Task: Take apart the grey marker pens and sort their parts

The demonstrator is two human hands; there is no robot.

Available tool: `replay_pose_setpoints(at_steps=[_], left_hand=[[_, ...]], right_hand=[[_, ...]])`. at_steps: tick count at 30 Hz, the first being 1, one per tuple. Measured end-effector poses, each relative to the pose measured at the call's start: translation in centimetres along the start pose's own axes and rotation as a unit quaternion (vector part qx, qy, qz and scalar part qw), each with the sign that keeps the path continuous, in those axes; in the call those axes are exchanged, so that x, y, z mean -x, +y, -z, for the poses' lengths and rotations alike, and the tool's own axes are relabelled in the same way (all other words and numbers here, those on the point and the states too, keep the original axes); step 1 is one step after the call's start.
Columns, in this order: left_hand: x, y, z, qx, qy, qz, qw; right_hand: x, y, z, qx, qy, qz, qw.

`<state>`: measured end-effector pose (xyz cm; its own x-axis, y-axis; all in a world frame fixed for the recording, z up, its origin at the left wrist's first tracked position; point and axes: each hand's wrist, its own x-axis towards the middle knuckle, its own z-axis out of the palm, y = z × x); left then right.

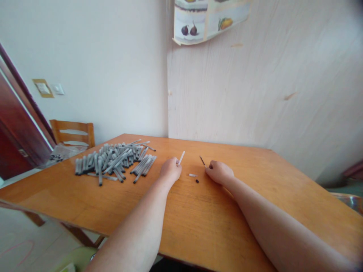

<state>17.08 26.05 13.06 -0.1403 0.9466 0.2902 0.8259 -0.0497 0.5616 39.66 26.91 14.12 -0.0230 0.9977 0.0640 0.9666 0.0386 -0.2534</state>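
My left hand is closed around a whitish translucent pen barrel, whose end sticks up past the fingers. In my right hand a thin dark pen refill is pinched, pointing up and to the left. Between the hands, a small clear pen cap lies flat on the wooden table. Just below it rests a small black plug. Left of my left hand is a small row of pens with dark ends, beside a large heap of similar pens.
A wooden chair stands behind the table's far left corner, with a clear plastic bag by it. The far table edge meets the wall, where a fruit picture hangs. A greenish stool is at lower left.
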Motion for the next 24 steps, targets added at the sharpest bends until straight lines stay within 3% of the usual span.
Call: replay_pose_setpoints(at_steps=[13,24], left_hand=[[0.06,-0.29,0.0,-0.1,-0.018,-0.038,0.994],[-0.09,-0.55,-0.43,-0.114,0.006,-0.05,0.992]], right_hand=[[-0.47,0.51,-0.06,-0.033,0.009,0.001,0.999],[-0.5,0.62,-0.15,-0.041,0.016,0.004,0.999]])
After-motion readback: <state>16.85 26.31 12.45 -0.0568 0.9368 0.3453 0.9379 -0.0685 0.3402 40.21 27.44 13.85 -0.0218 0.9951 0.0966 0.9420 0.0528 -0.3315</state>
